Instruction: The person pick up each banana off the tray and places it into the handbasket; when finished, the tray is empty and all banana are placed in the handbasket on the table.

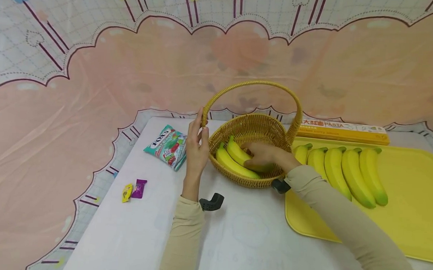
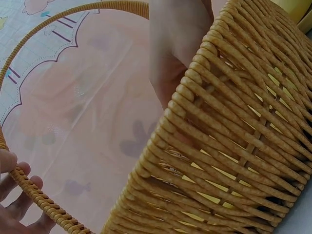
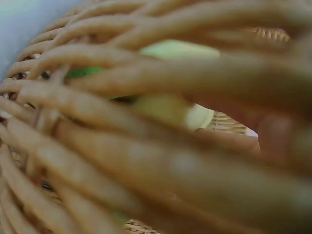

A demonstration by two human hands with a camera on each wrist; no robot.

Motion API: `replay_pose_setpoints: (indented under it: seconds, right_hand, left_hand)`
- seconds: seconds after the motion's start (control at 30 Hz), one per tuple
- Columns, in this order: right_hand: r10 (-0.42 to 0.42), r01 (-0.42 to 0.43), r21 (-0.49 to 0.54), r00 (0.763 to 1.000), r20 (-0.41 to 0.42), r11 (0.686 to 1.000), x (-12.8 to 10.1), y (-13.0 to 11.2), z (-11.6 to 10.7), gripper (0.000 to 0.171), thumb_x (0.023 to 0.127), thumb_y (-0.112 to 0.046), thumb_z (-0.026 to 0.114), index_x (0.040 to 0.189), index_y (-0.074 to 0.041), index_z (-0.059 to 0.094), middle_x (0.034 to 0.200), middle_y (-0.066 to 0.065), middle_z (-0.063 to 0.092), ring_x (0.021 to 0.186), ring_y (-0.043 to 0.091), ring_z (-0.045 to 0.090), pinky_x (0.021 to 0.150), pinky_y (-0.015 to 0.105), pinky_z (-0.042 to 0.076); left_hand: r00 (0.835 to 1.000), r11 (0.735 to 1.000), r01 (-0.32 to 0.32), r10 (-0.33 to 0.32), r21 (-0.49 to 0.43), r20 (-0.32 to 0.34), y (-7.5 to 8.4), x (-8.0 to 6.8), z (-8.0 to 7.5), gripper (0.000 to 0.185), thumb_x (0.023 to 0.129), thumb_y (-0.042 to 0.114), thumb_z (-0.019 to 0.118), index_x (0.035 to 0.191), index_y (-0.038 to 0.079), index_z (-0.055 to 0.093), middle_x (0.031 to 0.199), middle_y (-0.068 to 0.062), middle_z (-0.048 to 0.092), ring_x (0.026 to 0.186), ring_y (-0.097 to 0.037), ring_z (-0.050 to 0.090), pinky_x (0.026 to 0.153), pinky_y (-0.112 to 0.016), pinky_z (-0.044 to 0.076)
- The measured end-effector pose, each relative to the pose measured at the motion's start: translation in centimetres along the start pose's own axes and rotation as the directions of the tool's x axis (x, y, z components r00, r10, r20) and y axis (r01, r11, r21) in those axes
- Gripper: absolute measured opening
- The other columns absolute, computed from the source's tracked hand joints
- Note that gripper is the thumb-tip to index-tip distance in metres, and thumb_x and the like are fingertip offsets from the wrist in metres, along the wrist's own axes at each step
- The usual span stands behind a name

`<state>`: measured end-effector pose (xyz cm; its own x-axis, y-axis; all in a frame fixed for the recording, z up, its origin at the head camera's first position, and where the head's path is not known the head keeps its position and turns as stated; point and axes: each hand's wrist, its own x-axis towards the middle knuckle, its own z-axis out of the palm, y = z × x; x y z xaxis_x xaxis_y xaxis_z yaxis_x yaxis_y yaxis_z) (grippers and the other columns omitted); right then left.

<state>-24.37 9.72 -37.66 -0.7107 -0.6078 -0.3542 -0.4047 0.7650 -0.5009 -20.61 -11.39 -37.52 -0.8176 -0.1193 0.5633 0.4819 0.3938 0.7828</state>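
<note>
Head view: wicker basket holds two bananas.

Tan woven basket, 2 yellow green-tipped bananas, yellow tray, teal candy bag

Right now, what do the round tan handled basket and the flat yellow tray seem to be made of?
Round tan handled basket: woven wicker or rattan, matte; the strands show in the left wrist view. Flat yellow tray: probably moulded plastic, smooth, even colour, rounded rim.
</note>
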Motion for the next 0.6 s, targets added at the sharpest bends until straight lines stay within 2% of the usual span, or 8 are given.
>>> replay_pose_setpoints:
  seconds: [0.17,0.27,0.43,0.6]
  right_hand:
    - [-0.002,0.002,0.020,1.000,-0.005,1.000,-0.2,0.1,0.1,0.062,0.091,-0.027,0.059,0.144,-0.005,0.036,0.127,0.014,0.056,0.111,0.024,0.052,0.101,0.043,0.042]
    - [-0.031,0.033,0.039,0.999,-0.034,0.999,-1.0,0.3,0.0,0.058,0.094,-0.025,0.056,0.144,-0.002,0.036,0.127,0.017,0.056,0.113,0.027,0.053,0.100,0.045,0.043]
    - [-0.089,0.100,0.062,0.982,-0.164,0.993,-3.1,0.9,-0.1,0.051,0.094,-0.022,0.055,0.138,0.000,0.043,0.123,0.018,0.058,0.109,0.028,0.057,0.094,0.045,0.046]
    - [-0.110,0.147,0.094,0.943,-0.315,0.985,-5.7,1.0,-0.3,0.045,0.095,-0.022,0.054,0.134,-0.001,0.048,0.123,0.018,0.058,0.109,0.030,0.057,0.092,0.046,0.047]
  left_hand:
    - [1.000,1.000,0.001,-0.001,0.000,-0.002,0.1,0.0,0.1,0.049,0.100,0.016,0.045,0.147,0.029,0.035,0.128,-0.012,0.052,0.118,-0.022,0.052,0.097,-0.046,0.046]
    - [1.000,1.000,-0.007,0.007,0.002,0.000,0.0,-0.1,0.2,0.048,0.101,0.017,0.044,0.147,0.027,0.035,0.127,-0.012,0.052,0.117,-0.022,0.052,0.096,-0.047,0.047]
    - [1.000,1.000,0.008,-0.008,0.005,-0.002,0.3,-0.1,0.2,0.048,0.100,0.015,0.044,0.147,0.020,0.035,0.129,-0.014,0.051,0.118,-0.024,0.052,0.096,-0.047,0.047]
    - [0.999,0.999,0.040,-0.040,-0.009,0.006,2.8,-0.3,-0.3,0.046,0.100,0.007,0.042,0.146,0.007,0.035,0.131,-0.022,0.048,0.120,-0.033,0.050,0.098,-0.051,0.044]
